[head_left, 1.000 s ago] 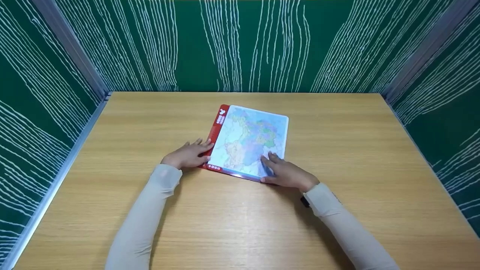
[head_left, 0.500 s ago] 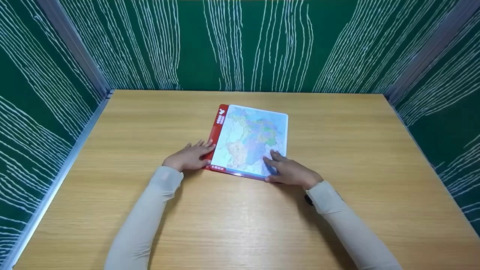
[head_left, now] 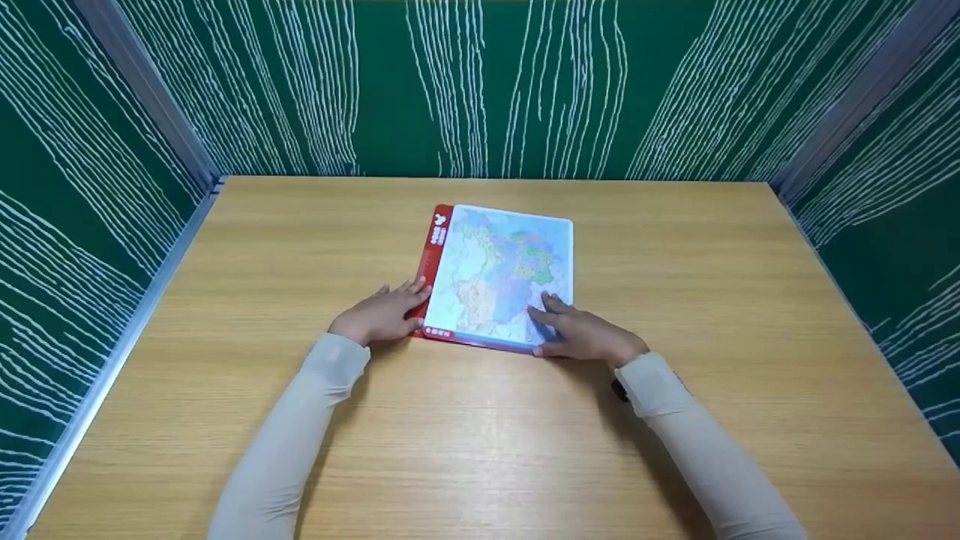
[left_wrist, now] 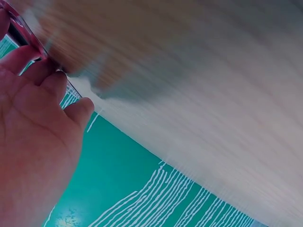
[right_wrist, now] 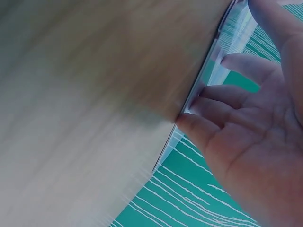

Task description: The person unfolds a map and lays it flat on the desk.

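Note:
A thin flat board printed with a pastel map (head_left: 499,262) lies slightly turned on the table, a red strip (head_left: 430,259) running down its left side. My left hand (head_left: 381,313) rests on that strip near the lower left corner, fingers spread. On the lower right corner lies my right hand (head_left: 589,334), its fingers extended over the map and the thumb at the near edge. In the left wrist view, the fingertips (left_wrist: 80,109) touch the board's edge. The right wrist view has the right fingers (right_wrist: 201,127) along the board's thin edge. Neither hand curls round it.
The wooden table (head_left: 480,450) extends around the board on all sides. Green walls (head_left: 660,90) with white wavy lines stand at the back and both sides, with grey metal posts (head_left: 142,97) at the corners. A dark band shows at the right cuff.
The board has turned slightly counterclockwise, its near edge swinging a little to the right. Both hands have shifted slightly along with it and stay on it.

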A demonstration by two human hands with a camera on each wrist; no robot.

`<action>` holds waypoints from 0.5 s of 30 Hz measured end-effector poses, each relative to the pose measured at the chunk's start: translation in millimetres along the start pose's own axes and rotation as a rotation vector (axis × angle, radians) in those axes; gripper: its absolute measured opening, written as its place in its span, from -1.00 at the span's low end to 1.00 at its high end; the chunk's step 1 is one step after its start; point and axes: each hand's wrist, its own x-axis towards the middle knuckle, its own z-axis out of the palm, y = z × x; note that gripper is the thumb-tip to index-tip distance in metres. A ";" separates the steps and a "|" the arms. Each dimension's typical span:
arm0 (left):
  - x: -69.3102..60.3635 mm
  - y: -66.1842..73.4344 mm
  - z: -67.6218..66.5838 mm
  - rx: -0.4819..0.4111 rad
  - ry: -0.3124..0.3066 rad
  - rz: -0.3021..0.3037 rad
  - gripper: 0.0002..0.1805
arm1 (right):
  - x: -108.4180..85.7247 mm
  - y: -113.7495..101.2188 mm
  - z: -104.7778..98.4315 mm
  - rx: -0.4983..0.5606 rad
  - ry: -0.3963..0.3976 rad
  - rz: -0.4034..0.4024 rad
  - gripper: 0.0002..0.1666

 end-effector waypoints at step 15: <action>-5.1 6.2 4.4 0.019 0.019 0.004 -0.26 | 4.7 8.0 -3.4 0.042 -0.036 0.005 -0.10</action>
